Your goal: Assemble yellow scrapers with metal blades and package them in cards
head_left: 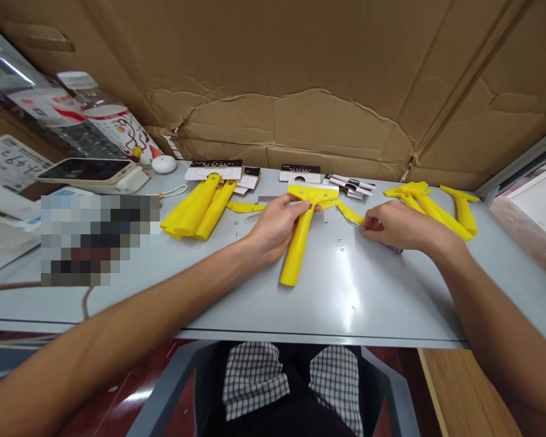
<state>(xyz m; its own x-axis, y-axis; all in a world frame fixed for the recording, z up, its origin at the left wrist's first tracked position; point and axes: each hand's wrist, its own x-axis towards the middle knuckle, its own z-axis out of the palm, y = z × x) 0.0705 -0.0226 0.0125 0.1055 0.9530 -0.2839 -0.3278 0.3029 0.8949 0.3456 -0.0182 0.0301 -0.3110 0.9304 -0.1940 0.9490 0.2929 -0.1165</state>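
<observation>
A yellow T-shaped scraper (299,243) is held upright-ish by my left hand (277,229), with thumb and fingers closed just below its wide head. To the right, my right hand (389,224) has its fingers pressed together near a yellow strip (351,215) and a small dark object (394,248); what exactly it grips is partly hidden. Another flat yellow piece (246,207) lies left of the scraper. Several small metal nuts or screws (341,240) are scattered on the grey table (300,312).
Yellow handles (193,209) lie at the left, more yellow scrapers (430,209) at the right. Black-and-white cards (299,174) rest along the cardboard wall (277,73). Bottles (113,124), a phone (88,171) and a white round case (164,164) are at the far left.
</observation>
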